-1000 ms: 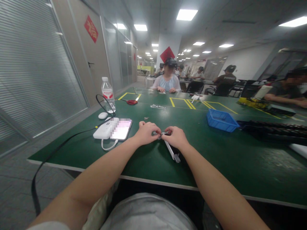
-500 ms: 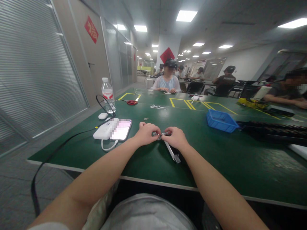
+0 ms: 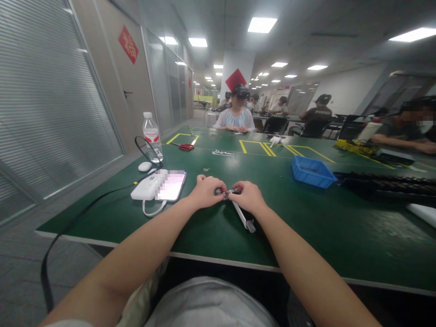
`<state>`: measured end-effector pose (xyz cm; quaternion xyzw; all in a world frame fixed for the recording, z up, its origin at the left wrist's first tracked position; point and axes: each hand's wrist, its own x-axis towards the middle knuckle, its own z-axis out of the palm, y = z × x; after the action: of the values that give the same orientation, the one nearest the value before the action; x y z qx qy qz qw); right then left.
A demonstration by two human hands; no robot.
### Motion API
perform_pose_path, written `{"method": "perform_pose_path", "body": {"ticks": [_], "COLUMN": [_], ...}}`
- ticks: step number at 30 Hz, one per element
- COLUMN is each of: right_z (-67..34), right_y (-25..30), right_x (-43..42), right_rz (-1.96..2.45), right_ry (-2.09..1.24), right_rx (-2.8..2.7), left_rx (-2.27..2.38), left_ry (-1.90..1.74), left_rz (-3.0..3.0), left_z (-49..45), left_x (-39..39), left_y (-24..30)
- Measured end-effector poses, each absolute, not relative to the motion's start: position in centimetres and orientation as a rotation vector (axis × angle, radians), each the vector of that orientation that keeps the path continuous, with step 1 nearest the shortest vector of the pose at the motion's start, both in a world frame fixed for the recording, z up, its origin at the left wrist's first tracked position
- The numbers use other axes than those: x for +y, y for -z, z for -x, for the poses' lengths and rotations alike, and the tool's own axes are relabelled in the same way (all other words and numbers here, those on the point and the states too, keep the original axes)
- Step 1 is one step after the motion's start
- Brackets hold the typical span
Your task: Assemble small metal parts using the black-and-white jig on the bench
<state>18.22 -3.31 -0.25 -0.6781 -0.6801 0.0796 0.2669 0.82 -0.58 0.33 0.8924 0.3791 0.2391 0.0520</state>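
My left hand (image 3: 206, 191) and my right hand (image 3: 249, 196) meet over the green table (image 3: 306, 227), both with fingers curled in a pinch. Between them they grip a small dark metal part (image 3: 229, 192); I cannot make out what it is. A white strip with a grey end (image 3: 244, 218) lies on the table just below my right wrist.
A phone (image 3: 171, 185) rests on a white power bank (image 3: 147, 187) to the left, with a black cable, a water bottle (image 3: 151, 136) and red scissors (image 3: 185, 146) beyond. A blue tray (image 3: 313, 171) and black parts sit right. Other people sit at the far side.
Both hands stay pinched on the small part with only slight finger motion. The view has shifted a little.
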Motion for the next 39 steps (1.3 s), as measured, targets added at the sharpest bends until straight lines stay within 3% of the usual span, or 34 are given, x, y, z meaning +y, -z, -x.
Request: {"method": "perform_pose_path", "body": {"ticks": [39], "right_z": [-18.14], "right_y": [0.41], "right_x": [-3.30], "right_rz": [1.774], "right_ry": [-0.229], "right_rx": [-1.840], "left_rx": [1.078], "left_ry": [-0.751], "left_rz": [-2.769], "left_z": [-0.88], "left_x": [-0.63], "left_y": [-0.27]}}
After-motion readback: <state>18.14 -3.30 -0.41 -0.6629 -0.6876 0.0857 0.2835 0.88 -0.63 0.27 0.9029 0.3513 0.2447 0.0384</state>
